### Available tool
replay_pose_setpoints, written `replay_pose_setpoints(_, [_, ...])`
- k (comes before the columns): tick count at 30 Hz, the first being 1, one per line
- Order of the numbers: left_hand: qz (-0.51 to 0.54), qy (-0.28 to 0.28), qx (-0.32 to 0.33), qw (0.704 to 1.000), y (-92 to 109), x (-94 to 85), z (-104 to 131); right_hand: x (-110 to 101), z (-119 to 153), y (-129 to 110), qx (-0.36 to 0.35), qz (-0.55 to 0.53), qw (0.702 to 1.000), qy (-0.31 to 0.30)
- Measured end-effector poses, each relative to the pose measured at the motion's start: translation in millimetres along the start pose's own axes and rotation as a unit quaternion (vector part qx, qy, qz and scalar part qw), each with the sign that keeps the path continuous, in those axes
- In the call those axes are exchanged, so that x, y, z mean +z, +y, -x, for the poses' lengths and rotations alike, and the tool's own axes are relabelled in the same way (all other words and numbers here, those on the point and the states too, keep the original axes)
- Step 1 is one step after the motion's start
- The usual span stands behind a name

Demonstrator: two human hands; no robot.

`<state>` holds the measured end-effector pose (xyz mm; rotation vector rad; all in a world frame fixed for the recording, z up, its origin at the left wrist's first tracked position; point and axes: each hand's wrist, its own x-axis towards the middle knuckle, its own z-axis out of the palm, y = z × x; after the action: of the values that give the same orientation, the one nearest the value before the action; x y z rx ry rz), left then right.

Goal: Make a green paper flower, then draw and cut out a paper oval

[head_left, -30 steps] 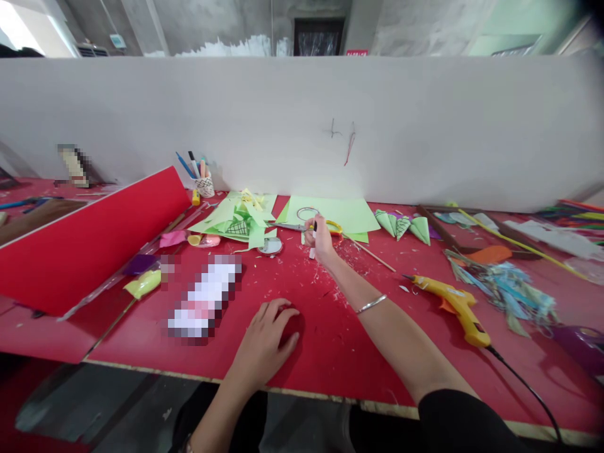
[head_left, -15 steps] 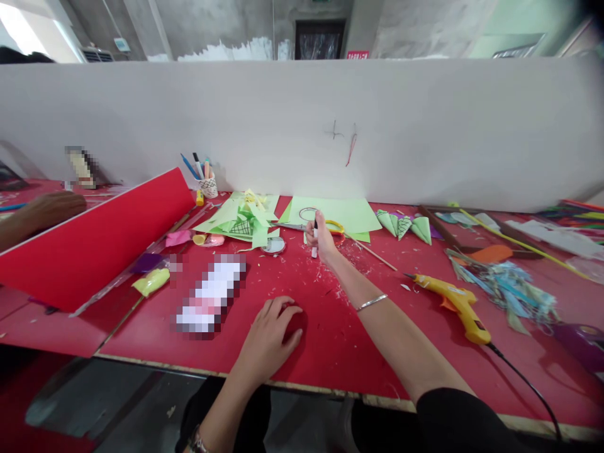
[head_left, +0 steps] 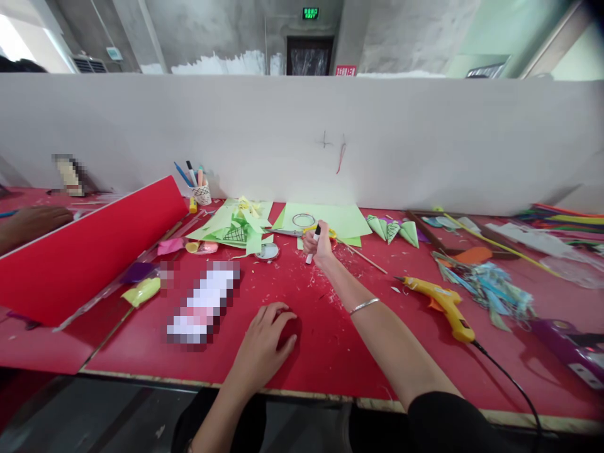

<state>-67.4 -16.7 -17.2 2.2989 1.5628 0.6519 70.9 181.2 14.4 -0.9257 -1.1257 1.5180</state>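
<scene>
My right hand [head_left: 323,248] is closed around a black-and-white marker [head_left: 309,258], held tilted above the red table near the green paper. Just beyond it lie yellow-handled scissors [head_left: 289,233], partly hidden by the hand, and a light green sheet [head_left: 342,216] with a thin dark ring [head_left: 303,219] on it. My left hand [head_left: 268,336] rests on the table near the front edge, fingers curved and apart, with nothing in it. A blurred-out phone [head_left: 205,302] lies to its left. Right of the sheet are several green paper cones [head_left: 408,233].
A yellow glue gun [head_left: 438,299] with a black cord lies at right, beside tangled blue-green strips [head_left: 493,289]. A red board [head_left: 104,251] leans at left, with another person's hand [head_left: 44,219] behind it. A pen cup [head_left: 202,193] stands by the white partition [head_left: 264,132].
The view has shifted up and a little right, bringing a green exit sign into sight. The marker in my right hand leans more. My left hand stays on the table.
</scene>
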Motion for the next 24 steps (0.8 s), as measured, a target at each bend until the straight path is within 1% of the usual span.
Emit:
replay_pose_setpoints(3, [-0.002,0.013,0.005,1.000,-1.1,0.8,0.2,0.4,-1.3,1.3,-0.010,0.044,0.999,-0.007])
replay_pose_setpoints(7, [-0.001,0.012,0.007,1.000,-2.3,1.5,0.4,10.1,-8.9,6.8,-0.038,0.135,0.990,-0.011])
replay_pose_setpoints(10, [0.000,0.000,0.001,1.000,-3.3,1.9,0.2,18.3,-19.4,6.0,-0.071,0.222,0.972,-0.001])
replay_pose_setpoints(12, [0.000,-0.004,-0.002,1.000,-4.0,2.1,-0.2,16.6,-28.4,-0.4,-0.087,0.285,0.954,0.018])
replay_pose_setpoints(13, [-0.001,-0.006,-0.002,1.000,-4.4,2.2,-0.3,11.9,-32.9,-5.3,-0.090,0.317,0.944,0.032])
replay_pose_setpoints(14, [-0.001,-0.007,-0.002,1.000,-4.8,2.3,-0.4,4.2,-37.0,-11.1,-0.091,0.348,0.932,0.051])
replay_pose_setpoints(16, [-0.003,-0.009,-0.002,1.000,-5.3,2.7,-0.1,-19.6,-42.8,-23.9,-0.080,0.408,0.904,0.103])
replay_pose_setpoints(19, [-0.007,-0.011,-0.004,1.000,-5.4,3.3,1.5,-67.3,-42.5,-39.3,-0.039,0.481,0.849,0.214])
replay_pose_setpoints(22, [-0.011,-0.008,-0.008,1.000,-4.6,3.6,2.6,-110.4,-34.1,-43.1,0.034,0.524,0.792,0.312])
replay_pose_setpoints(24, [-0.012,-0.008,-0.011,1.000,-3.7,3.2,2.2,-130.3,-28.7,-40.0,0.074,0.539,0.767,0.340])
